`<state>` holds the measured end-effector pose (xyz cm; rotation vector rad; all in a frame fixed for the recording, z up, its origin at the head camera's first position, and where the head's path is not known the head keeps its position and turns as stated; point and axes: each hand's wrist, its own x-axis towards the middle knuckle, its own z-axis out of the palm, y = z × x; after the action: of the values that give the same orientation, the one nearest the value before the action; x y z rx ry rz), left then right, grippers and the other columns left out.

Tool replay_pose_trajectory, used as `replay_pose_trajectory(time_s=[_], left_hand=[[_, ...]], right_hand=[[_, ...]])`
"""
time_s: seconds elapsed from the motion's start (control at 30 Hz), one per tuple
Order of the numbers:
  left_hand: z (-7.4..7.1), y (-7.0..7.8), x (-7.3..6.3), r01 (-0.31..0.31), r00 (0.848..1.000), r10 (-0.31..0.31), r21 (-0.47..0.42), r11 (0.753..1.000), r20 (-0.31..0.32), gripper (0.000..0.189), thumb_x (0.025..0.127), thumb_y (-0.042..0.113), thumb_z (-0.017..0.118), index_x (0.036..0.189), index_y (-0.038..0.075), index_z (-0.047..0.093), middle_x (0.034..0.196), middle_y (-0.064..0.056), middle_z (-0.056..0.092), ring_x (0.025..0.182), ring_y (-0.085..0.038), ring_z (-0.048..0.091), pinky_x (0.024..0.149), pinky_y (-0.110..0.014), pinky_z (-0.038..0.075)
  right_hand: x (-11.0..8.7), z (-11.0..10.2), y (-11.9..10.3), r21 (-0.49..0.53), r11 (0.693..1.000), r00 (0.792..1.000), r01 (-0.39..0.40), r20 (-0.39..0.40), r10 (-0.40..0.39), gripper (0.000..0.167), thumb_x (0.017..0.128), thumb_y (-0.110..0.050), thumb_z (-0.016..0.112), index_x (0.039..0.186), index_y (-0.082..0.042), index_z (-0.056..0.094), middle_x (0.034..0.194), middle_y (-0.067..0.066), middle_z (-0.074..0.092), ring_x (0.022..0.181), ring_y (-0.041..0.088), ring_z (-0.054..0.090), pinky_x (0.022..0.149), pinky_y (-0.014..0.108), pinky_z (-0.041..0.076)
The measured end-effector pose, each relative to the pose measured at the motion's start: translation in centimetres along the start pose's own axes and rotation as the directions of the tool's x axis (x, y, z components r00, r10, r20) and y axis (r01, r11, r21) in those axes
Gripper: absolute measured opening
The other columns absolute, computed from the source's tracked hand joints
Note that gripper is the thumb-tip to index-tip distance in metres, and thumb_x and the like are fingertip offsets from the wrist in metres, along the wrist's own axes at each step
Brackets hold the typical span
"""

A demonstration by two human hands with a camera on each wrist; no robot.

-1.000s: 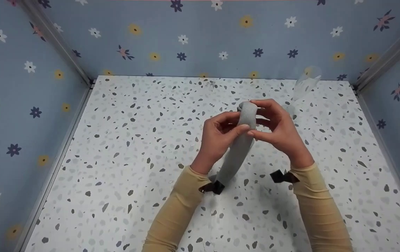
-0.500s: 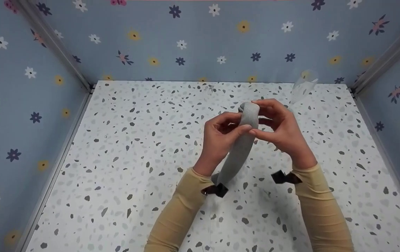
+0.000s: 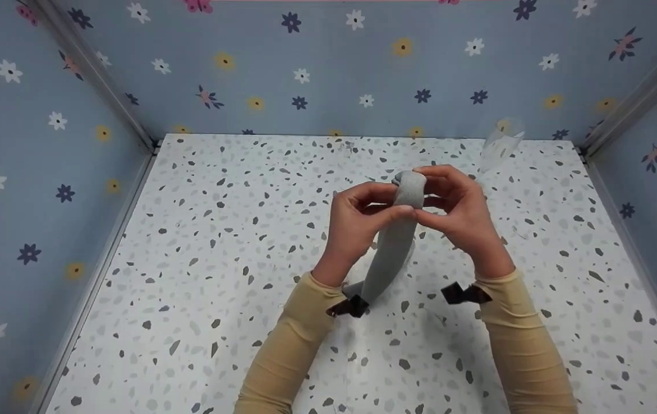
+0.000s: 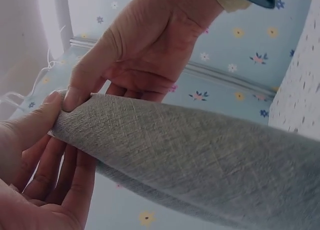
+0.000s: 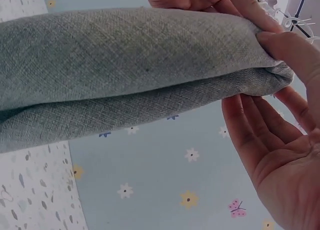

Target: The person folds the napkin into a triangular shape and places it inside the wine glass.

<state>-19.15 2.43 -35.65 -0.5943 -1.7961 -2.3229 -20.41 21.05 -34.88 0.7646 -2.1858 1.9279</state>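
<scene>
We're pinching grey cloth [image 3: 392,253] by one end, left hand [image 3: 357,223] and right hand [image 3: 461,211]; it's trailing toward our left wrist.

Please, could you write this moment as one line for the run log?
left hand: pinches grey cloth, far end | right hand: pinches same end | grey cloth: folded

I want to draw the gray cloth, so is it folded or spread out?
Folded. The right wrist view shows the cloth in layers with a dark gap between them, and from above it makes a narrow strip.
</scene>
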Motion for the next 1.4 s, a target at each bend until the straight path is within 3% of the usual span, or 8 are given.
replay_pose_trajectory(time_s=[0.2, 0.3, 0.43, 0.67, 1.0, 1.17, 1.4], left_hand=[[-0.5, -0.3, 0.2, -0.028, 1.000, 0.029, 0.134, 0.991, -0.002, 0.037, 0.074, 0.002, 0.082, 0.106, -0.006, 0.065, 0.101, -0.015, 0.066, 0.094, -0.030, 0.063, 0.082, -0.044, 0.052], [-1.0, -0.4, 0.2, 0.012, 0.998, -0.022, 0.168, 0.986, 0.054, 0.052, 0.074, 0.003, 0.082, 0.120, -0.003, 0.060, 0.114, -0.016, 0.062, 0.106, -0.030, 0.058, 0.091, -0.044, 0.048], [-1.6, -0.9, 0.2, 0.073, 0.983, -0.100, 0.169, 0.983, 0.155, 0.056, 0.076, 0.002, 0.080, 0.128, -0.001, 0.057, 0.121, -0.014, 0.061, 0.113, -0.023, 0.058, 0.098, -0.040, 0.044], [-1.9, -1.1, 0.6, 0.072, 0.968, -0.114, 0.190, 0.979, 0.222, 0.050, 0.078, 0.004, 0.079, 0.124, -0.002, 0.060, 0.115, -0.013, 0.064, 0.108, -0.019, 0.062, 0.095, -0.035, 0.047], [-1.6, 0.2, 1.1, -0.044, 0.978, -0.002, 0.218, 0.975, 0.207, 0.038, 0.080, -0.001, 0.076, 0.115, -0.006, 0.063, 0.100, -0.015, 0.068, 0.091, -0.020, 0.067, 0.082, -0.035, 0.053], [-1.6, 0.6, 1.3, -0.065, 0.981, 0.025, 0.203, 0.977, 0.191, 0.035, 0.080, -0.002, 0.075, 0.113, -0.008, 0.063, 0.097, -0.016, 0.068, 0.088, -0.022, 0.067, 0.079, -0.036, 0.055], [-1.8, 1.1, 1.7, -0.063, 0.990, 0.038, 0.187, 0.980, 0.133, 0.036, 0.079, -0.001, 0.076, 0.112, -0.008, 0.063, 0.097, -0.016, 0.069, 0.088, -0.023, 0.068, 0.078, -0.035, 0.055]], right_hand=[[0.0, -0.3, 1.8, 0.023, 1.000, 0.999, 0.008, -0.033, -0.007, 0.047, 0.076, 0.013, 0.073, 0.119, 0.006, 0.059, 0.107, 0.017, 0.066, 0.096, 0.028, 0.063, 0.078, 0.034, 0.054], [0.0, -0.6, 2.7, 0.026, 1.000, 0.999, 0.011, -0.038, -0.010, 0.050, 0.074, 0.013, 0.075, 0.120, 0.004, 0.059, 0.106, 0.017, 0.066, 0.096, 0.029, 0.064, 0.078, 0.034, 0.054], [0.0, -0.6, 2.3, 0.033, 0.999, 0.999, 0.020, -0.034, -0.019, 0.051, 0.073, 0.014, 0.075, 0.120, 0.004, 0.059, 0.106, 0.018, 0.066, 0.095, 0.029, 0.064, 0.077, 0.034, 0.054], [0.2, -0.3, 0.8, 0.064, 0.998, 1.000, 0.022, -0.024, -0.021, 0.048, 0.072, 0.019, 0.073, 0.118, 0.009, 0.059, 0.105, 0.024, 0.065, 0.093, 0.029, 0.064, 0.076, 0.034, 0.054], [1.0, -0.7, 1.4, 0.118, 0.990, 0.997, 0.072, -0.016, -0.071, 0.049, 0.074, 0.015, 0.073, 0.120, 0.005, 0.059, 0.108, 0.019, 0.065, 0.098, 0.031, 0.063, 0.077, 0.035, 0.054], [1.2, -0.5, 1.3, 0.146, 0.986, 0.997, 0.079, -0.011, -0.078, 0.053, 0.076, 0.012, 0.073, 0.126, 0.003, 0.057, 0.113, 0.021, 0.062, 0.103, 0.033, 0.060, 0.082, 0.036, 0.051], [0.1, 0.5, 1.2, 0.043, 0.999, 0.998, -0.016, 0.053, 0.014, 0.065, 0.079, 0.010, 0.072, 0.138, -0.004, 0.047, 0.125, 0.017, 0.057, 0.114, 0.030, 0.055, 0.091, 0.037, 0.048]])
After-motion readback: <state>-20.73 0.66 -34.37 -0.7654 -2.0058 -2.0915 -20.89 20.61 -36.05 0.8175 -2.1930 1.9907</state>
